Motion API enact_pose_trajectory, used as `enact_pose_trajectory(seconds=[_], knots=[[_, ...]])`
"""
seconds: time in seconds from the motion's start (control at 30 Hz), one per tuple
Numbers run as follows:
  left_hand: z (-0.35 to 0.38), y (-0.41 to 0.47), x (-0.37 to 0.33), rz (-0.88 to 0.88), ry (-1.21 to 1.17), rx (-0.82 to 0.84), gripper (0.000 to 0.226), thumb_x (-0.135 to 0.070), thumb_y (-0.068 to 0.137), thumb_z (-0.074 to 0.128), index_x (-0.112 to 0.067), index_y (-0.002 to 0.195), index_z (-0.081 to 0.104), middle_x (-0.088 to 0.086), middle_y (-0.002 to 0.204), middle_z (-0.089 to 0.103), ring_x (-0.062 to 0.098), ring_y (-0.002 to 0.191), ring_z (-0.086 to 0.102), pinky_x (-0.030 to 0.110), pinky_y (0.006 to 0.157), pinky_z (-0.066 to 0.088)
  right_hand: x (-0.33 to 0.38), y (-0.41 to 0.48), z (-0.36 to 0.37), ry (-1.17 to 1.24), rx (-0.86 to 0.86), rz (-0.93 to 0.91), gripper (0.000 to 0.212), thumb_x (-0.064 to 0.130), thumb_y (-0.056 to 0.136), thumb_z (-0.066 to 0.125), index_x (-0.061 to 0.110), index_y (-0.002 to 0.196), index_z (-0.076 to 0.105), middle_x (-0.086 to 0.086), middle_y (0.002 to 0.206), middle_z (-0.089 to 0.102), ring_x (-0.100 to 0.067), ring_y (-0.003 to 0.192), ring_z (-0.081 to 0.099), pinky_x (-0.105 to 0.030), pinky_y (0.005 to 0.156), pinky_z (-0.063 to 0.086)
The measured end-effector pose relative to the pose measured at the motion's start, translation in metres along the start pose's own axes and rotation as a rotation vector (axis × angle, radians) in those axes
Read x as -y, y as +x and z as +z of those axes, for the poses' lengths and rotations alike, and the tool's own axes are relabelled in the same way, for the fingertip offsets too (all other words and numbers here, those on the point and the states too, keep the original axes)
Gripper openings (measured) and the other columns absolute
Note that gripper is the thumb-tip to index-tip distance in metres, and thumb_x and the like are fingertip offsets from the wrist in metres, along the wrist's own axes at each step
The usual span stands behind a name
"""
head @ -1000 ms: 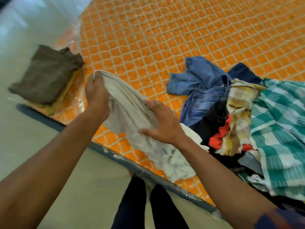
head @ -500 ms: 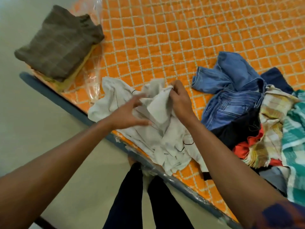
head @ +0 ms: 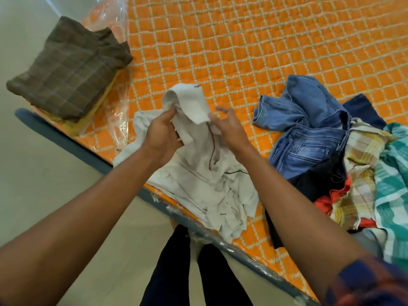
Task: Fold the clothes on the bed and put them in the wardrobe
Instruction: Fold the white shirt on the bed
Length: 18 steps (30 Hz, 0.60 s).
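A crumpled white shirt [head: 205, 184] lies at the near edge of the bed [head: 254, 40], which has an orange quilted cover. My left hand [head: 163, 133] grips a raised fold of the shirt near its collar. My right hand [head: 227, 127] holds the cloth just to the right, thumb and fingers on the fold, some fingers lifted and blurred. A folded brown checked garment [head: 68, 67] lies on a yellow one at the bed's left corner. To the right sits a heap of unfolded clothes: blue jeans [head: 306, 127], a yellow checked cloth [head: 362, 164] and a green checked cloth [head: 393, 177].
Clear plastic wrap [head: 119, 120] covers the mattress edge near the folded stack. The blue bed frame [head: 72, 142] runs diagonally below it. Pale floor [head: 44, 206] lies on the near side, with my dark-trousered legs [head: 194, 272] against the bed edge.
Both hands have come together at the shirt's collar and lifted a fold of it. The view has shifted, so the folded stack sits lower and nearer.
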<state>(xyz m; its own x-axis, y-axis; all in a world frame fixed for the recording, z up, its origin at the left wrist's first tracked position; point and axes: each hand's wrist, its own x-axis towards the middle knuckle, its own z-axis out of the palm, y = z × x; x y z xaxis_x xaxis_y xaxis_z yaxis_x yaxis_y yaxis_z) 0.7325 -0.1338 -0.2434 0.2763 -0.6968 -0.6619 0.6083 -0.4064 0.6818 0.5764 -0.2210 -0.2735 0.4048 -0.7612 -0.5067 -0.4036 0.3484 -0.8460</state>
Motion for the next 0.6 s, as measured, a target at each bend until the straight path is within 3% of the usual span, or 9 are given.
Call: enact_pose_trajectory(seconds=[0.07,0.13,0.2,0.3,0.33,0.4,0.5,0.57,0.6], knots=[[-0.013,0.004,0.015,-0.061,-0.061,-0.024,0.044,-0.041,0.108,0.033,-0.014,0.121,0.065,0.003,0.107,0.075,0.023,0.102,0.07,0.036,0.082,0.056,-0.031,-0.01,0.009,-0.019,0.073,0.089,0.061,0.066,0.073,0.072,0.029,0.12,0.061,-0.005,0.113,0.072,-0.022,0.102,0.071,-0.046,0.093,0.056],[-0.027,0.005,0.036,-0.109,-0.129,-0.123,0.047,-0.043,0.108,0.034,-0.014,0.127,0.065,0.007,0.12,0.072,0.028,0.113,0.067,0.043,0.093,0.055,-0.057,-0.025,0.019,-0.168,0.099,0.057,0.06,0.07,0.071,0.068,0.028,0.115,0.066,0.002,0.108,0.073,-0.017,0.098,0.07,-0.041,0.086,0.056],[-0.043,0.002,0.052,-0.145,-0.133,-0.27,0.043,-0.045,0.107,0.036,-0.02,0.129,0.064,0.003,0.121,0.071,0.027,0.115,0.065,0.044,0.094,0.055,-0.076,-0.04,0.028,-0.267,0.086,0.027,0.057,0.071,0.072,0.065,0.029,0.111,0.068,0.008,0.103,0.07,-0.012,0.093,0.066,-0.033,0.079,0.052],[-0.063,0.0,0.065,-0.058,0.216,-0.376,0.041,-0.046,0.107,0.04,-0.025,0.138,0.056,-0.004,0.127,0.065,0.023,0.118,0.061,0.04,0.095,0.051,-0.089,-0.052,0.039,-0.448,0.182,0.012,0.03,0.054,0.083,0.07,0.031,0.102,0.064,0.014,0.091,0.063,-0.008,0.083,0.059,-0.03,0.072,0.041],[-0.065,-0.003,0.063,-0.008,0.342,-0.352,0.038,-0.045,0.106,0.04,-0.026,0.134,0.059,-0.005,0.125,0.065,0.021,0.116,0.061,0.038,0.095,0.05,-0.089,-0.053,0.041,-0.485,0.225,-0.015,0.027,0.044,0.086,0.072,0.032,0.107,0.063,0.013,0.09,0.061,-0.006,0.08,0.056,-0.027,0.071,0.039],[-0.066,-0.007,0.052,0.033,0.452,-0.206,0.027,-0.04,0.106,0.044,-0.028,0.113,0.068,-0.004,0.112,0.072,0.018,0.106,0.067,0.035,0.091,0.053,-0.079,-0.052,0.042,-0.43,0.174,-0.111,0.041,0.025,0.086,0.073,0.03,0.122,0.057,0.011,0.099,0.061,-0.003,0.079,0.056,-0.024,0.07,0.041],[-0.06,-0.014,0.019,0.021,0.558,0.036,0.026,-0.031,0.105,0.05,-0.02,0.097,0.071,-0.001,0.088,0.077,0.019,0.083,0.073,0.031,0.074,0.057,-0.046,-0.033,0.034,-0.361,0.066,-0.322,0.067,0.013,0.078,0.068,0.028,0.14,0.048,0.007,0.133,0.054,-0.01,0.113,0.057,-0.031,0.088,0.048],[-0.052,-0.018,-0.004,0.006,0.617,0.166,0.027,-0.03,0.104,0.051,-0.012,0.097,0.07,0.004,0.085,0.075,0.02,0.076,0.071,0.028,0.066,0.057,-0.016,-0.013,0.028,-0.405,0.254,-0.361,0.071,0.015,0.074,0.066,0.027,0.143,0.051,0.002,0.139,0.055,-0.02,0.126,0.053,-0.039,0.096,0.046],[-0.049,-0.02,-0.014,0.004,0.633,0.197,0.029,-0.03,0.103,0.051,-0.009,0.099,0.069,0.008,0.088,0.074,0.022,0.076,0.07,0.03,0.067,0.056,0.002,-0.007,0.03,-0.435,0.377,-0.339,0.061,0.017,0.072,0.066,0.03,0.132,0.059,0.004,0.126,0.062,-0.017,0.115,0.059,-0.038,0.089,0.049]])
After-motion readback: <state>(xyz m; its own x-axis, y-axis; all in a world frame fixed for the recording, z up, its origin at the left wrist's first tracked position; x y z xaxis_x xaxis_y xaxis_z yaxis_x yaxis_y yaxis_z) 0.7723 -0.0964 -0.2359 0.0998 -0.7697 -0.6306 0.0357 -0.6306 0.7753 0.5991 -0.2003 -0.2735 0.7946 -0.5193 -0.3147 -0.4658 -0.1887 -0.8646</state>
